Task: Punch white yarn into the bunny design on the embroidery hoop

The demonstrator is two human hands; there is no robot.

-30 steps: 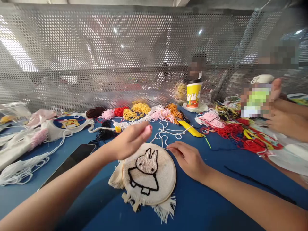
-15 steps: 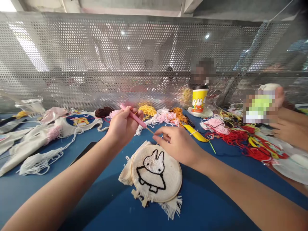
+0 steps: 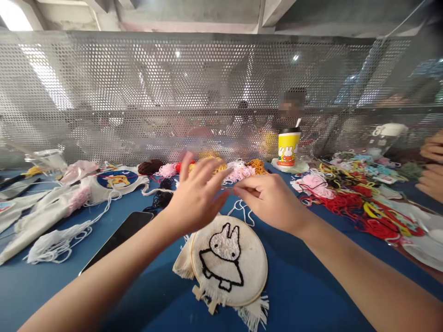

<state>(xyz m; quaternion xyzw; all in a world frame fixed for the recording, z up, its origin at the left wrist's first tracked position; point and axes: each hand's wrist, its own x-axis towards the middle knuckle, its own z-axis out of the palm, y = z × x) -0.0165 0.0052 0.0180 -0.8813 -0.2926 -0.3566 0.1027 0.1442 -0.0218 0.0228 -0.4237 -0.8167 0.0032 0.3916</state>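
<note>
My right hand (image 3: 273,200) is closed in a pinch on a thin shaft (image 3: 227,187), which looks like the metal end of the pink punch needle seen earlier; its handle is hidden behind my left hand. My left hand (image 3: 195,196) is open, its fingers spread and blurred by motion. White yarn (image 3: 245,212) loops down below the right fingers. Under both hands lies an embroidery hoop (image 3: 254,258) with cream cloth, tilted on the blue table (image 3: 301,295). A black-outlined rabbit (image 3: 224,242) is worked on it, its head filled with white loops.
A black phone (image 3: 116,237) lies to the left, near white yarn (image 3: 53,244) and a second hooped piece (image 3: 116,180). Yarn piles (image 3: 335,198) spread across the right. A yellow cup (image 3: 288,147) stands before the perforated screen (image 3: 155,92). A co-worker's hands (image 3: 432,166) show at far right.
My left fingers have opened from around the pink punch needle, whose handle is out of sight now. My right hand has risen slightly. The co-worker's hands have moved right, without the green object.
</note>
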